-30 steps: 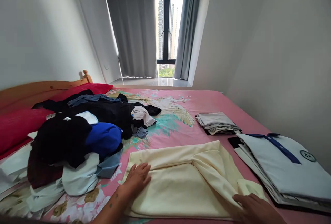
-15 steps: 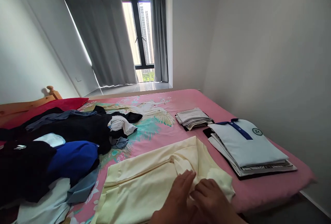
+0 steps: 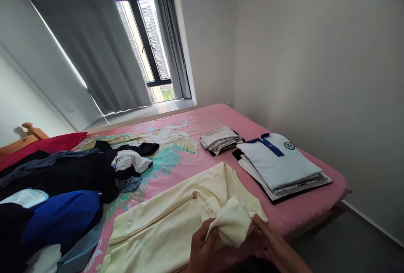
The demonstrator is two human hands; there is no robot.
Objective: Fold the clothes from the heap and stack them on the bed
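A cream-coloured garment (image 3: 160,226) lies spread on the bed in front of me, its near right part raised in a bunched fold. My left hand (image 3: 203,241) is closed on the left side of that fold, thumb on top of the cloth. On the fold's right side, my right hand (image 3: 265,237) pinches the garment near its edge; its lower fingers are in shadow. Just beyond the garment is a stack of folded shirts (image 3: 279,165), topped by a white polo with a dark blue collar and a round green badge.
Behind the shirts sits a smaller pile of folded clothes (image 3: 221,138). A heap of loose dark, blue and white clothes (image 3: 63,218) covers the left of the bed. The pink floral bedspread (image 3: 225,115) ends at the right edge, above grey floor (image 3: 356,239).
Both hands were lying close together on the cloth; now they are apart, gripping it and lifting a fold between them. My view has turned to the right.
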